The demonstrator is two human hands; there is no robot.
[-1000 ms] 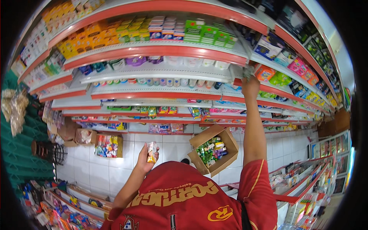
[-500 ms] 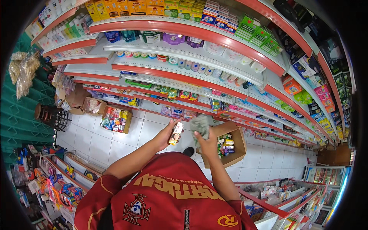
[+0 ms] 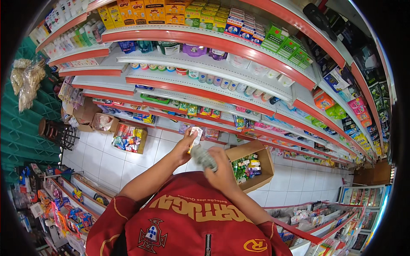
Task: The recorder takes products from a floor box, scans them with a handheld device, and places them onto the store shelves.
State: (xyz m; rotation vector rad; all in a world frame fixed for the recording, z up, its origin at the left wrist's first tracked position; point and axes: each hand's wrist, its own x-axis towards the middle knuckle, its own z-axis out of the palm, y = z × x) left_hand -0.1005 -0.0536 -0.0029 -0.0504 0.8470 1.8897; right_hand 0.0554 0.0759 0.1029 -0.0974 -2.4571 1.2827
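Both hands have drawn closer: your left hand [image 3: 184, 147] pinches a small packet [image 3: 196, 133] upright, while your right hand [image 3: 218, 173] grips a grey bundle [image 3: 203, 156] above the open box [image 3: 250, 167].

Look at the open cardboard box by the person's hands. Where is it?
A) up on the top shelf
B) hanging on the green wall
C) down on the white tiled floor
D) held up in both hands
C: the open cardboard box, filled with small colourful packs, sits on the white tiled floor below the red-edged shelves, while the left hand and right hand hold small items above it.
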